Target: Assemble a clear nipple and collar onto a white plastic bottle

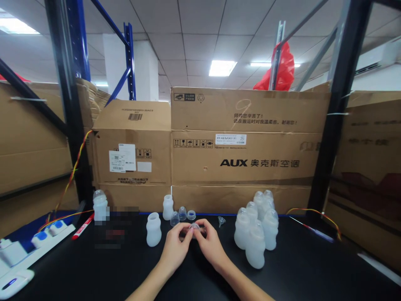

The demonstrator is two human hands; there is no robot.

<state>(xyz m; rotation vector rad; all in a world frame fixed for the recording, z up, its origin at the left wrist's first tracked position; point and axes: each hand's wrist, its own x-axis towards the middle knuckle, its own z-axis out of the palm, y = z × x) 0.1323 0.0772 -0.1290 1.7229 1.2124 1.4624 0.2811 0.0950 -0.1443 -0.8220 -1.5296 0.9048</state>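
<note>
My left hand [174, 247] and my right hand [210, 246] meet over the black table [300, 271], both pinching one small clear plastic part [194, 228] between the fingertips. An open frosted white bottle [153, 229] stands just left of my left hand. Behind my hands stand another open bottle [168, 207], two clear domed caps [182, 213] and a small ring piece [191, 215]. A tiny clear funnel [222, 221] lies right of them. A cluster of several capped frosted bottles [256, 236] stands to the right of my right hand.
Large cardboard boxes [244, 159] wall off the back of the table between dark shelf uprights [332, 138]. One capped bottle [100, 205], a red marker [83, 226], red and yellow wires [70, 179] and a white power strip [37, 244] lie at the left.
</note>
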